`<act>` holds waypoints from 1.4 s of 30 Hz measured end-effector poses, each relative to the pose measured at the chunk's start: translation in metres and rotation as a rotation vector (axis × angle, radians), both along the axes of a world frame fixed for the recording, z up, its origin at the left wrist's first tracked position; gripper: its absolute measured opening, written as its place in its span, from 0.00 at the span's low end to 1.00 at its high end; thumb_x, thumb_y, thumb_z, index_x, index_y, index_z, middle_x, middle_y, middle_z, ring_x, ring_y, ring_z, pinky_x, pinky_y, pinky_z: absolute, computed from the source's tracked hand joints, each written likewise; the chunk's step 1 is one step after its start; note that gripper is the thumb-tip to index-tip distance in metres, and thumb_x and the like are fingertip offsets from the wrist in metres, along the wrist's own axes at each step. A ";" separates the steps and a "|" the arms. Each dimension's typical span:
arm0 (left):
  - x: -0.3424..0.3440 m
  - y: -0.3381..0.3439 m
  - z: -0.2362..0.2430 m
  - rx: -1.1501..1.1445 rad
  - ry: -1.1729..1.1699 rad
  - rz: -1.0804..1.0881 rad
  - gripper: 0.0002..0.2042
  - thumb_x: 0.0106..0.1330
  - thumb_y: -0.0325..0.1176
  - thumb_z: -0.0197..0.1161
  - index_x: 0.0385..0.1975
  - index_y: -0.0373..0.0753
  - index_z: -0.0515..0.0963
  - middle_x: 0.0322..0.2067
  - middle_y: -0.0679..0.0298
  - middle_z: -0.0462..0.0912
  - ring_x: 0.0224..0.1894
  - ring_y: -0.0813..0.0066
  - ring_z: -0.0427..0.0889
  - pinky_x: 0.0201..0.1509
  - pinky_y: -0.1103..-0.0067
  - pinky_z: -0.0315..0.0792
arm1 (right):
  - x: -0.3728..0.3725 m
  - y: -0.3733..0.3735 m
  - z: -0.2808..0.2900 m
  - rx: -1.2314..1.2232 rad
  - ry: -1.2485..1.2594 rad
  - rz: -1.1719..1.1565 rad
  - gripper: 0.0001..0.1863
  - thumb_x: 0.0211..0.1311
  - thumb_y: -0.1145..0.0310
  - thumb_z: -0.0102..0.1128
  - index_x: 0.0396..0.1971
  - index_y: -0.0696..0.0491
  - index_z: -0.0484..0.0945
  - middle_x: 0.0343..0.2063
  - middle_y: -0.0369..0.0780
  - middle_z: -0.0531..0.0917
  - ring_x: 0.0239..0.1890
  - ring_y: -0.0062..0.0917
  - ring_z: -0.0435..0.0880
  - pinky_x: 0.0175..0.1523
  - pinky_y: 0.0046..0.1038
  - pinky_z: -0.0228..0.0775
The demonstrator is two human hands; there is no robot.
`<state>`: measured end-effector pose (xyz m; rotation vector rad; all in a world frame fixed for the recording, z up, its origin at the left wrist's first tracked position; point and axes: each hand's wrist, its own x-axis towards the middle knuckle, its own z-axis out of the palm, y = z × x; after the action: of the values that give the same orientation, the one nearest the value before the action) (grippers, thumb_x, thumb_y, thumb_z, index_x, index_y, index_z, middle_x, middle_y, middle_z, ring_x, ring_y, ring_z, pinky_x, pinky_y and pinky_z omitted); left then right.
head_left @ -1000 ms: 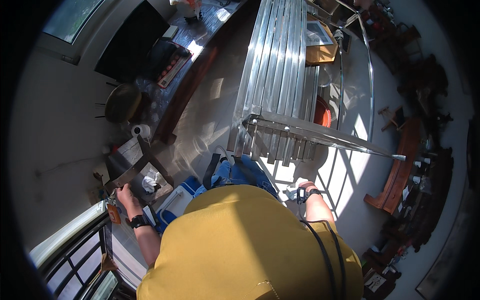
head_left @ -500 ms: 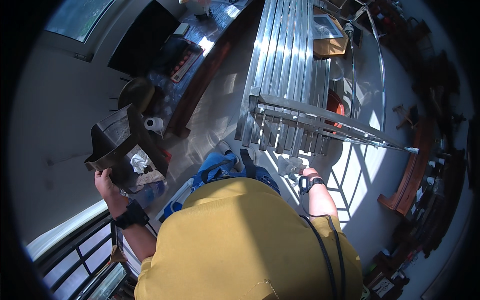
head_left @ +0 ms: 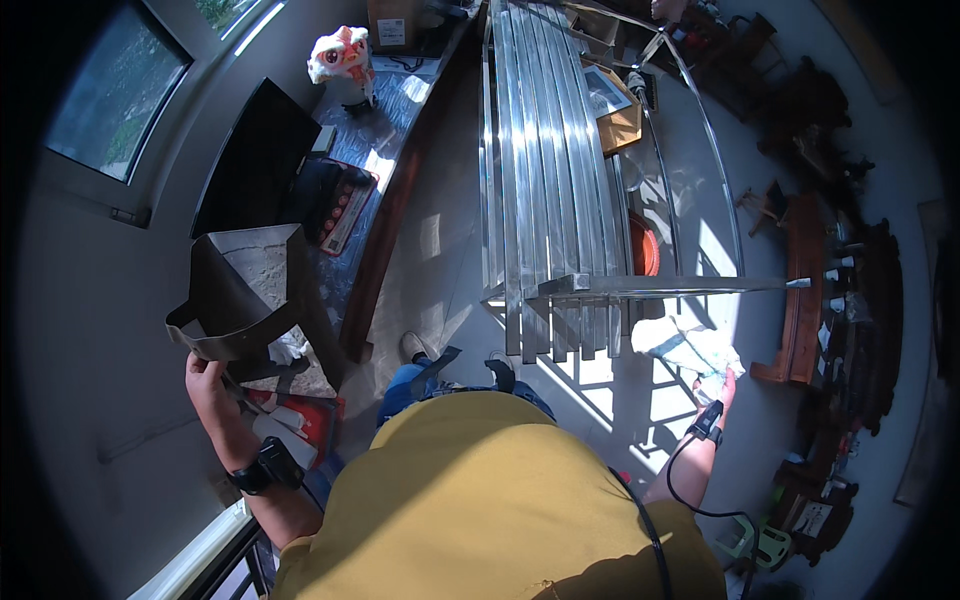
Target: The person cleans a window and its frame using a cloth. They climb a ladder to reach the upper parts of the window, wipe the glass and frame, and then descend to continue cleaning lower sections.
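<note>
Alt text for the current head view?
Seen from above, a person's left hand grips the edge of a dark open container while the right hand holds a pale crumpled cloth or sheet; a shiny metal slatted rack stands ahead.

One head-worn fisheye looks down, close above the yellow shirt [head_left: 470, 490].

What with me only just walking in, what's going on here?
A person in a mustard-yellow top grips the edge of a dark open container in the left hand; crumpled white material lies in it. The right hand holds a crumpled whitish sheet, cloth or plastic, I can't tell which, by the near end of a shiny metal rack.
</note>
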<state>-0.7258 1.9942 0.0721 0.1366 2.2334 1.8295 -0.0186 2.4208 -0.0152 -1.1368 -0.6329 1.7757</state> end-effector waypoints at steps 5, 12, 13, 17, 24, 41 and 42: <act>-0.035 -0.014 -0.010 0.117 -0.008 -0.142 0.11 0.55 0.26 0.63 0.37 0.31 0.74 0.34 0.64 0.79 0.36 0.79 0.76 0.45 0.82 0.68 | -0.041 -0.010 0.085 0.495 0.394 0.029 0.23 0.61 0.54 0.51 0.50 0.53 0.72 0.39 0.38 0.80 0.23 0.23 0.75 0.21 0.24 0.61; -0.076 -0.014 -0.004 0.124 0.032 -0.169 0.11 0.56 0.25 0.63 0.38 0.31 0.74 0.34 0.63 0.79 0.36 0.79 0.77 0.46 0.83 0.69 | -0.148 -0.059 0.209 0.592 0.040 -0.563 0.27 0.64 0.53 0.48 0.57 0.56 0.68 0.55 0.42 0.74 0.55 0.38 0.74 0.61 0.40 0.65; -0.082 -0.015 -0.003 0.164 0.043 -0.201 0.11 0.56 0.25 0.63 0.38 0.31 0.74 0.34 0.63 0.79 0.36 0.79 0.77 0.46 0.83 0.69 | -0.161 -0.062 0.229 0.572 0.054 -0.534 0.28 0.65 0.53 0.48 0.58 0.55 0.67 0.56 0.42 0.74 0.58 0.39 0.72 0.63 0.44 0.60; -0.095 -0.027 -0.003 0.192 0.030 -0.196 0.10 0.57 0.24 0.62 0.38 0.32 0.74 0.34 0.64 0.79 0.37 0.80 0.77 0.46 0.84 0.69 | -0.216 -0.045 0.281 0.583 0.127 -0.128 0.26 0.65 0.55 0.49 0.58 0.56 0.68 0.55 0.44 0.74 0.58 0.37 0.71 0.63 0.44 0.60; -0.128 -0.031 -0.004 0.052 0.027 -0.112 0.10 0.58 0.25 0.61 0.38 0.30 0.75 0.32 0.67 0.77 0.35 0.81 0.74 0.43 0.84 0.67 | -0.373 0.111 0.289 0.417 -0.181 0.228 0.15 0.58 0.71 0.59 0.46 0.57 0.75 0.40 0.44 0.82 0.41 0.32 0.83 0.48 0.33 0.77; -0.126 0.017 0.007 -0.111 0.129 0.366 0.08 0.60 0.23 0.60 0.37 0.30 0.73 0.32 0.66 0.76 0.37 0.81 0.73 0.45 0.86 0.67 | -0.533 0.246 -0.096 0.945 -1.610 1.404 0.21 0.51 0.59 0.58 0.46 0.49 0.77 0.45 0.41 0.80 0.50 0.34 0.77 0.53 0.31 0.69; -0.128 0.024 0.009 -0.140 0.139 0.372 0.07 0.60 0.23 0.59 0.37 0.30 0.73 0.33 0.65 0.76 0.37 0.80 0.74 0.45 0.86 0.67 | -0.534 0.239 -0.098 0.887 -1.685 1.315 0.22 0.51 0.57 0.58 0.47 0.48 0.76 0.45 0.41 0.80 0.48 0.35 0.78 0.51 0.32 0.70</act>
<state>-0.8536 2.0179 0.0815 -0.1977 2.6191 1.8759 -0.5524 2.6600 -0.1136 -1.3481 -3.2476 0.4637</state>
